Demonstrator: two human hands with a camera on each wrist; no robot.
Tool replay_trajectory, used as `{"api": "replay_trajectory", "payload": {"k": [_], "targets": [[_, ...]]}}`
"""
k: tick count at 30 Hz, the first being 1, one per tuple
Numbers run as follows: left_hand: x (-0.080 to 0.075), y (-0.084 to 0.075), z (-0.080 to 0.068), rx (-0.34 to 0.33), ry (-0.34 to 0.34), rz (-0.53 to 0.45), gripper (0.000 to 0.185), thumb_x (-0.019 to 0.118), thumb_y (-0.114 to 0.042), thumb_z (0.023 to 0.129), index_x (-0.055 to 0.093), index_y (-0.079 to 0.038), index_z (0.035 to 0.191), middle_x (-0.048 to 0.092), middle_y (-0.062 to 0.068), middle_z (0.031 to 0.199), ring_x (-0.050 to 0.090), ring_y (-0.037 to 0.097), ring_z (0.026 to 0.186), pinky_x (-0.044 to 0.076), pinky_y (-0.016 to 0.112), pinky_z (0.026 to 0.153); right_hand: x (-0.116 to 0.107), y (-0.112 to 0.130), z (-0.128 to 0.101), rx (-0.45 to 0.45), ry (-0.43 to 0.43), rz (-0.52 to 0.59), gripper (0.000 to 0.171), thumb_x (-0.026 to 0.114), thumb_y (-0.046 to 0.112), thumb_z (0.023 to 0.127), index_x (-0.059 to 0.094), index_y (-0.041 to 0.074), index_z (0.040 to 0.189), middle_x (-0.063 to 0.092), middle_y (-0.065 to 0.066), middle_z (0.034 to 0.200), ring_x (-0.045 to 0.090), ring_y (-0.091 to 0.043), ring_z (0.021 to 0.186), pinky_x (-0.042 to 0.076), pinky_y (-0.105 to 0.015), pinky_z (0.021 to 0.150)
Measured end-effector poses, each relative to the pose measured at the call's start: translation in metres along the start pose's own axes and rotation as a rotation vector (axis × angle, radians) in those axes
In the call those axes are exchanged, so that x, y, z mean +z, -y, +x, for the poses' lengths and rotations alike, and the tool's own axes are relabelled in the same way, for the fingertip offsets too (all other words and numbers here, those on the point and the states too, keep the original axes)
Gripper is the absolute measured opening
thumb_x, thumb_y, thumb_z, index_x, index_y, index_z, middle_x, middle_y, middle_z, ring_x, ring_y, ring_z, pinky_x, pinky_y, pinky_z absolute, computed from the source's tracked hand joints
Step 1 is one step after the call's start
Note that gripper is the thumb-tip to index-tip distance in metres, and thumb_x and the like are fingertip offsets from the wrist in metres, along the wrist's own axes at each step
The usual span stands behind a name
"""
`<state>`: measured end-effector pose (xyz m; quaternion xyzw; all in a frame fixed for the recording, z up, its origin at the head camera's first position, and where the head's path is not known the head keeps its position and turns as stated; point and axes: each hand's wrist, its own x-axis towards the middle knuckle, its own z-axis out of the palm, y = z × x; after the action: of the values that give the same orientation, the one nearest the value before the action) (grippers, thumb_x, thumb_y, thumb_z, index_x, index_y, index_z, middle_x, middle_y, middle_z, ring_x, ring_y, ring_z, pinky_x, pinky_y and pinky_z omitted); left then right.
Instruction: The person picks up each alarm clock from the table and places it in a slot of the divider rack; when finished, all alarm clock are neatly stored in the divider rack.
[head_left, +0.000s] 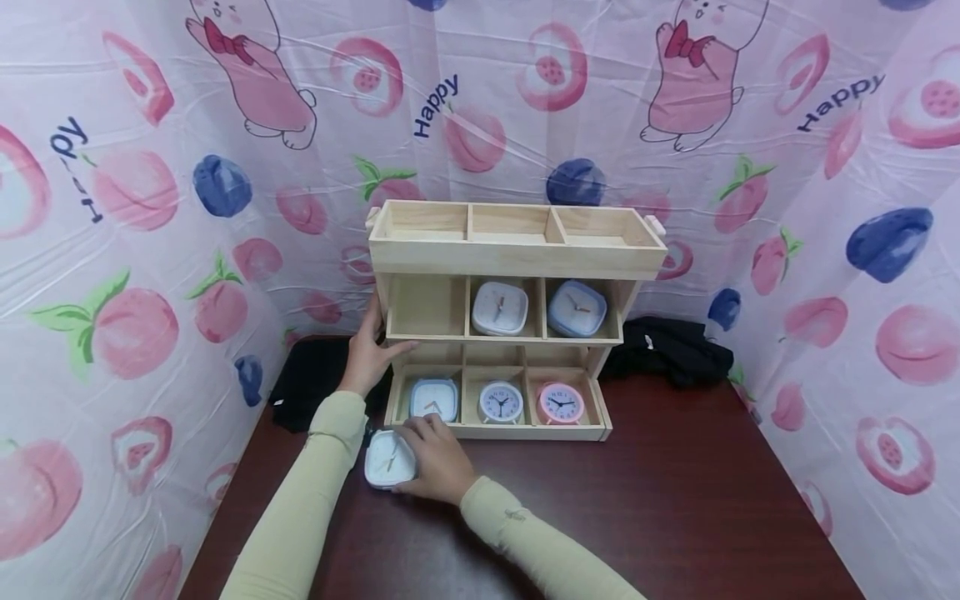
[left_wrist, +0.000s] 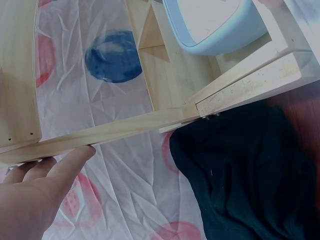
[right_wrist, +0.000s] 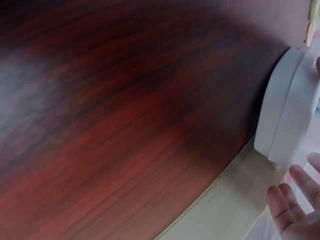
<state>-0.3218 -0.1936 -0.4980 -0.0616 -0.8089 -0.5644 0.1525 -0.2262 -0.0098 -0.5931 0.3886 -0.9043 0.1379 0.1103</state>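
Note:
A white square alarm clock [head_left: 386, 461] lies face up on the dark wooden table [head_left: 675, 500], just in front of a three-tier wooden shelf [head_left: 513, 250]. My right hand [head_left: 438, 461] holds the clock by its right side, fingers at its top edge and thumb below. In the right wrist view the clock [right_wrist: 285, 110] shows edge-on, with fingertips [right_wrist: 292, 205] beside it. My left hand [head_left: 367, 350] rests on the shelf's left side, and its straight fingers [left_wrist: 60, 167] lie along a wooden edge. The middle tier's left compartment [head_left: 426, 306] holds nothing.
The middle tier holds a white clock [head_left: 499, 307] and a blue clock [head_left: 576, 307]. The bottom tier has a light-blue square clock [head_left: 433, 399], a lavender round one [head_left: 500, 402] and a pink round one [head_left: 560, 403]. Black cloths [head_left: 311, 379] [head_left: 671, 350] flank the shelf. Printed sheeting surrounds the table.

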Motion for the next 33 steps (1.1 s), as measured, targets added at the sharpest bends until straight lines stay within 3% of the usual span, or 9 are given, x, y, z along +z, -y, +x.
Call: {"api": "replay_trajectory", "payload": {"k": [5,13,16,24,33], "targets": [[0.0,-0.002,0.0,-0.005,0.001,0.001,0.121,0.089,-0.011,0.088,0.009,-0.044,0.171,0.028,0.005,0.178,0.039,0.036,0.158,0.041,0.055,0.127,0.003,0.005,0.004,-0.002,0.005,-0.003,0.1,0.094,0.064,0.068,0.061,0.017,0.15,0.065,0.001,0.134,0.053,-0.017,0.117,0.051,-0.032,0.106],[0.002,-0.003,0.001,-0.007,-0.002,0.006,0.122,0.09,-0.012,0.087,0.008,-0.042,0.172,0.027,0.005,0.178,0.04,0.037,0.158,0.04,0.056,0.127,0.004,0.009,0.004,0.078,0.082,0.02,0.109,0.099,0.06,0.063,0.057,0.018,0.154,0.058,-0.005,0.137,0.051,-0.02,0.118,0.053,-0.03,0.105],[0.002,-0.004,0.001,-0.017,-0.005,0.018,0.122,0.09,-0.014,0.087,0.007,-0.044,0.172,0.027,0.003,0.178,0.041,0.036,0.158,0.042,0.056,0.126,0.001,0.008,-0.001,0.102,0.122,0.037,0.113,0.102,0.056,0.059,0.057,0.016,0.154,0.055,-0.008,0.138,0.054,-0.022,0.118,0.055,-0.03,0.104],[0.001,-0.007,0.001,-0.014,-0.001,0.012,0.12,0.089,-0.012,0.088,0.008,-0.044,0.171,0.027,0.005,0.178,0.04,0.037,0.158,0.042,0.057,0.126,-0.015,-0.001,-0.022,0.102,0.214,0.073,0.11,0.103,0.041,0.061,0.055,0.002,0.152,0.055,-0.017,0.148,0.062,-0.032,0.13,0.058,-0.037,0.11],[0.0,-0.005,-0.002,-0.012,0.003,0.002,0.12,0.089,-0.012,0.088,0.009,-0.045,0.171,0.026,0.004,0.178,0.039,0.037,0.159,0.042,0.057,0.126,-0.019,-0.022,-0.044,0.116,0.2,0.116,0.11,0.101,0.039,0.061,0.054,0.001,0.153,0.062,-0.013,0.142,0.061,-0.028,0.128,0.056,-0.035,0.113]]}}
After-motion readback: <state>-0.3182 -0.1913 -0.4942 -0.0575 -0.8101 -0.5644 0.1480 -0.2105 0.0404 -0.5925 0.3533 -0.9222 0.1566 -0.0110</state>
